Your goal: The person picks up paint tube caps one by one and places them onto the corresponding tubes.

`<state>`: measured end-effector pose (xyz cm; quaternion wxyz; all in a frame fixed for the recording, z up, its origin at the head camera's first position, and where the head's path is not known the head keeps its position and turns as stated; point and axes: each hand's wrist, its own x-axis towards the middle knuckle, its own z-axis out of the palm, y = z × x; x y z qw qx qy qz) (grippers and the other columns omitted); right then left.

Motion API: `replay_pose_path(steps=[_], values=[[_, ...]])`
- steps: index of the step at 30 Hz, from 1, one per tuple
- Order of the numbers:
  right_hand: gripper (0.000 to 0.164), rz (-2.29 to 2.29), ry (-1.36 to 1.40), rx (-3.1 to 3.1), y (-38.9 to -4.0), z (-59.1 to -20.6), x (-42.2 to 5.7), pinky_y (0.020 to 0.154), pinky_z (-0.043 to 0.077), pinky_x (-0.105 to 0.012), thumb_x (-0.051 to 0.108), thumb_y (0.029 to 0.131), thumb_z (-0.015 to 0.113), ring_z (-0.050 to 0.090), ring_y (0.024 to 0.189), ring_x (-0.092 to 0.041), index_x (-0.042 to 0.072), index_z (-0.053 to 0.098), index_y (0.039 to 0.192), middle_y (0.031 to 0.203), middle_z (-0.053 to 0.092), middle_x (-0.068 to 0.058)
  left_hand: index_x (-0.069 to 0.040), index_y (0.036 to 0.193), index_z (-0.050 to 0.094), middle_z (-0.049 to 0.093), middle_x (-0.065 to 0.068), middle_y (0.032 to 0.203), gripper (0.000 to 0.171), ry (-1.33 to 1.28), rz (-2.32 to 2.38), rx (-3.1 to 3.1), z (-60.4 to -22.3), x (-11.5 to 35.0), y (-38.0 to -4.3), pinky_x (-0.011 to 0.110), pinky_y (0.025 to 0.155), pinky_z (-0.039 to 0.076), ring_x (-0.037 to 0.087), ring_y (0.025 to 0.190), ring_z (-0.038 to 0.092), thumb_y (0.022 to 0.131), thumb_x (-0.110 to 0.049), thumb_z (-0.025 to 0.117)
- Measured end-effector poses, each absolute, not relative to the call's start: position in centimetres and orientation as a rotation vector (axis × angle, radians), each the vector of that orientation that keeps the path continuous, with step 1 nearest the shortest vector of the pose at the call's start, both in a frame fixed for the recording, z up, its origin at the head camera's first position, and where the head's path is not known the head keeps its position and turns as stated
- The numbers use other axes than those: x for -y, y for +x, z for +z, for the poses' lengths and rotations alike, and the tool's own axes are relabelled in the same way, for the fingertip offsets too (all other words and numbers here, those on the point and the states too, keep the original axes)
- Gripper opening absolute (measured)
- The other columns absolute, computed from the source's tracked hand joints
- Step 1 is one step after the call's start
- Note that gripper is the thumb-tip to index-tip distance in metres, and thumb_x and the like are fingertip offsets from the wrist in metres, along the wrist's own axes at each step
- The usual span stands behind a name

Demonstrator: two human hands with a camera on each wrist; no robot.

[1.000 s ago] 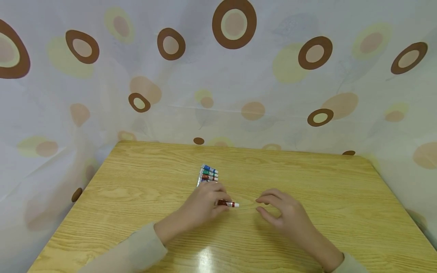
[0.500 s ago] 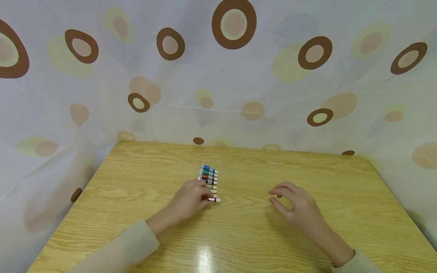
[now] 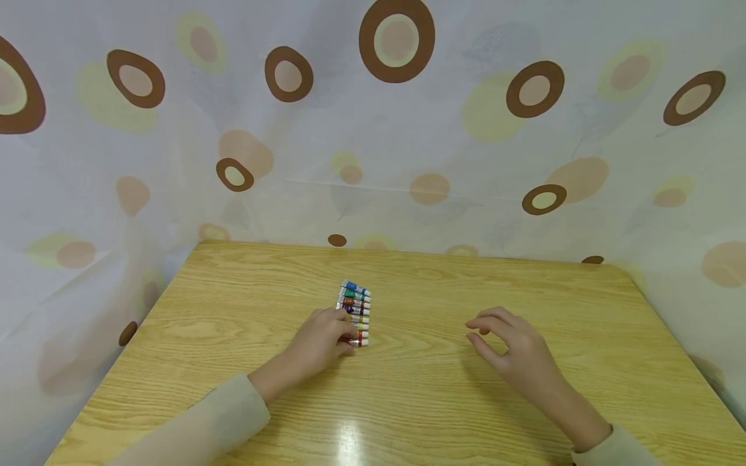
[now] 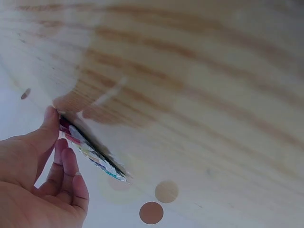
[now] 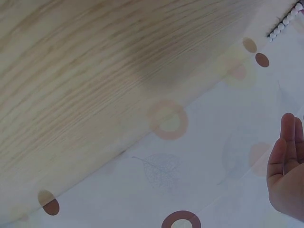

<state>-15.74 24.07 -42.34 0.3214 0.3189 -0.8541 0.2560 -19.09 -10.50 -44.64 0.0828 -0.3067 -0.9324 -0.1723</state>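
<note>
Several small paint tubes lie side by side in a row on the wooden table, white caps toward the right. The blue tube is at the far end, then a green tube and a brownish-red one. At the near end, my left hand pinches a dark red paint tube between thumb and fingers, covering the left part of several tubes. In the left wrist view the thumb and fingertips are at the red tube. My right hand hovers to the right, fingers loosely curved, holding nothing.
The wood-grained table stretches around the row, with a light reflection near its front. Behind it hangs a pale curtain with brown and yellow oval prints. The white caps show at the right wrist view's upper corner.
My left hand has brought the dark red tube leftward to the near end of the row, beside the others. My right hand has drawn away to the right, still holding nothing.
</note>
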Motion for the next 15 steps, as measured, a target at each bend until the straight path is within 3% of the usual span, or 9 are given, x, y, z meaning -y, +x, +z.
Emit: replay_pose_path(steps=[15], values=[[0.049, 0.674, 0.844, 2.223, -15.64, -42.07, -24.03, 0.066, 0.048, -0.014, 0.051, 0.105, 0.05, 0.067, 0.077, -0.016, 0.012, 0.077, 0.093, 0.094, 0.072, 0.001, -0.017, 0.089, 0.08, 0.073, -0.005, 0.095, 0.008, -0.903, -0.517, 2.797, -44.63, 10.46, -19.06, 0.04, 0.09, 0.057, 0.014, 0.091, 0.068, 0.084, -0.022, 0.085]])
